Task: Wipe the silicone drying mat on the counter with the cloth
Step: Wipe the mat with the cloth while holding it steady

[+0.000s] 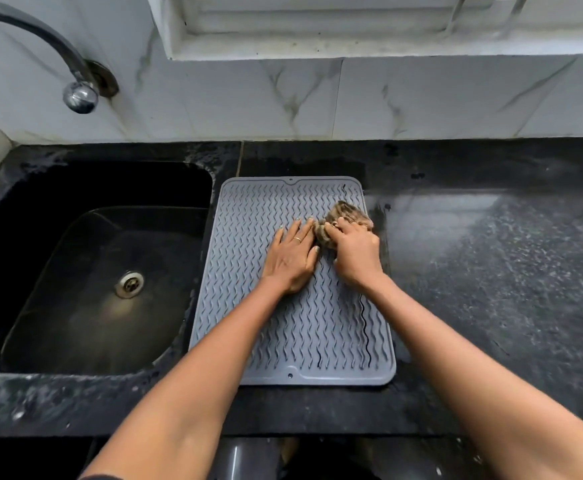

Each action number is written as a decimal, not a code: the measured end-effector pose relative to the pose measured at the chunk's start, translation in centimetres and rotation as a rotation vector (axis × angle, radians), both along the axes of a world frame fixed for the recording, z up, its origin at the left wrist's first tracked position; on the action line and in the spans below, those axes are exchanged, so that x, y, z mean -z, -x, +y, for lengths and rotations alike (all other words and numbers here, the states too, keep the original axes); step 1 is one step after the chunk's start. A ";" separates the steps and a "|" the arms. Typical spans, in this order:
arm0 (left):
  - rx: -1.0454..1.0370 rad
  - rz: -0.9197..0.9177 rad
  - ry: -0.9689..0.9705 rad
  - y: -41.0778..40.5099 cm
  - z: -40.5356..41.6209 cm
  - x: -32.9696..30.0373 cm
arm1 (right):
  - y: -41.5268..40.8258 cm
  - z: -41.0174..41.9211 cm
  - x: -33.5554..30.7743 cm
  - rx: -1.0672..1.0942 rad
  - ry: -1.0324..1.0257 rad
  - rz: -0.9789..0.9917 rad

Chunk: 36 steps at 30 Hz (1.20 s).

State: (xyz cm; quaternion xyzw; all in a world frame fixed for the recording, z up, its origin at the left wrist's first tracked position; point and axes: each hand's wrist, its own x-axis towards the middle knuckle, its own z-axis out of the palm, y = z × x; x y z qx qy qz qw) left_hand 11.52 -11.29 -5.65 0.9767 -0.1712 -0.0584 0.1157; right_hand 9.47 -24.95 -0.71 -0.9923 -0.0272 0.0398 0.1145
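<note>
A grey silicone drying mat [248, 244] with wavy ridges lies on the black counter, just right of the sink. My right hand [356, 252] grips a bunched brown patterned cloth [347, 213] and holds it down on the mat near its right edge, in the far half. My left hand [292, 256] lies flat on the mat beside it, fingers straight and a ring on one finger. Part of the cloth is hidden under my right hand.
A black sink [103, 271] with a metal drain [130, 284] sits left of the mat. A chrome tap [80, 95] comes out of the marble-tiled wall [421, 98] behind it. The black speckled counter [508, 271] stretches to the right.
</note>
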 end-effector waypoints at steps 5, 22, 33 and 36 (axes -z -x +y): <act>-0.012 -0.013 0.007 0.3 -0.2 -0.1 | 8.8 -0.1 2.2 0.033 -0.063 -0.311; -0.004 0.013 0.002 5.0 0.0 -0.2 | 1.2 -0.5 1.4 -0.013 0.077 -0.067; -0.057 0.029 -0.072 5.7 -0.7 -1.0 | 16.5 -1.3 2.3 -0.095 -0.082 -0.377; -0.090 0.027 -0.037 6.3 -0.8 -0.9 | 20.9 -1.8 1.9 -0.131 -0.105 -0.377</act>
